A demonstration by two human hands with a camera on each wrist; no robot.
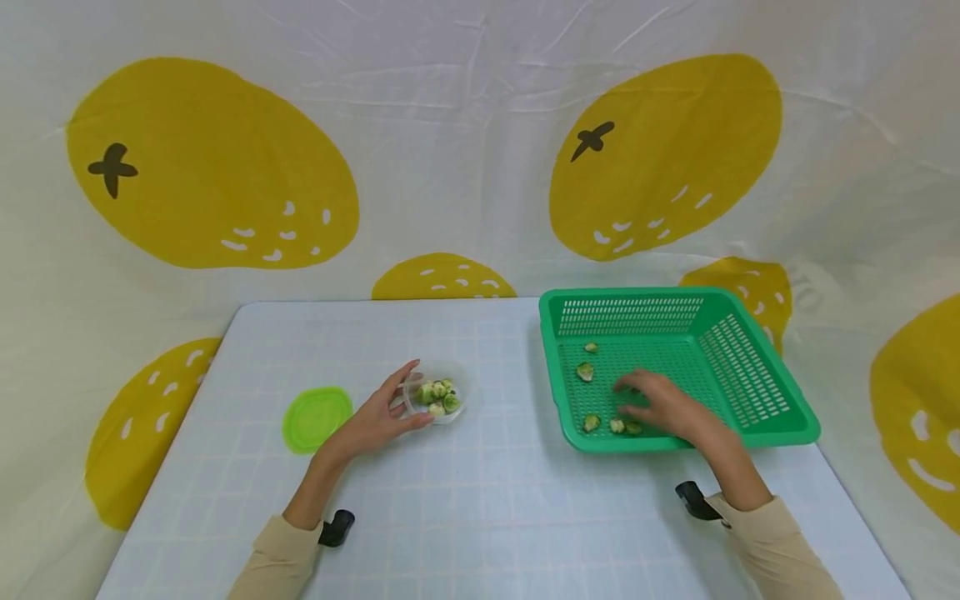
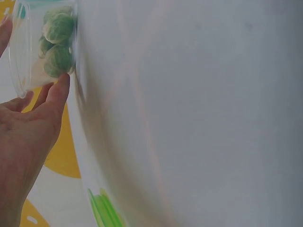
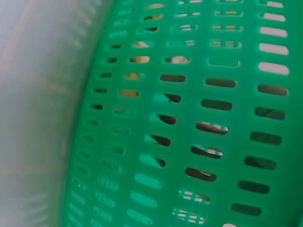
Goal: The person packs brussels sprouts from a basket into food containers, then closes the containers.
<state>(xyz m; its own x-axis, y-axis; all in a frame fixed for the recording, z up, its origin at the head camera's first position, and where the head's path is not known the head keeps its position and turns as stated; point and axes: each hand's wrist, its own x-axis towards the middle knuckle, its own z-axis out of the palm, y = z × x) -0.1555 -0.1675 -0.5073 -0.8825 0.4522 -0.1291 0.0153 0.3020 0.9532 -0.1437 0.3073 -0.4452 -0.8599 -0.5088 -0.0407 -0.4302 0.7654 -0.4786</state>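
Observation:
In the head view my left hand grips the side of a small clear plastic container, thumb and fingers spread round its wall. Several Brussels sprouts lie inside it; two show through the wall in the left wrist view, one a green sprout near the fingertips. My right hand reaches into a green slotted basket, fingers parted above several loose sprouts, with a Brussels sprout close below the thumb. Nothing shows between those fingers. The basket wall hides most of that hand in the right wrist view.
A bright green lid lies flat on the table, left of my left hand. More sprouts sit along the basket's left side, including a halved-looking sprout. Behind the table hangs a white curtain with yellow fruit prints.

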